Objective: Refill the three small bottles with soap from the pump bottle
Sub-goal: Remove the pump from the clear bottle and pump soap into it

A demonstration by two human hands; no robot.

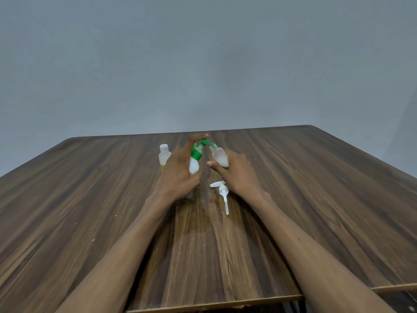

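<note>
The left hand (178,170) is wrapping around the pump bottle (194,164), a white bottle with a green collar and green pump head. The fingers are curling round the body, and the index finger (196,137) is arching up over the top of the green pump head, lying on it. The bottle is leaning slightly toward the right, and its green nozzle is pointing at the mouth of the small bottle (219,157) held by the right hand (234,171).

The right hand is gripping that small clear bottle from behind and below, fingers clamped round its lower half, the thumb (213,166) sticking out to the left beside it. The bottle is tilted, its open neck leaning toward the nozzle; the nozzle tip is at or just touching the neck, and which one is hard to tell. White soap is sitting in the lower part of this bottle.

A second small bottle (164,154), capped in white and holding pale contents, is standing upright on the table (90,199) just left of the left hand, partly hidden by it. A third small bottle is not showing clearly.

A loose white pump top (222,193) with its dip tube is lying flat on the table just beside the right wrist, tube pointing toward the near edge. A wet-looking stain (198,218) is marking the wood between the forearms.
</note>
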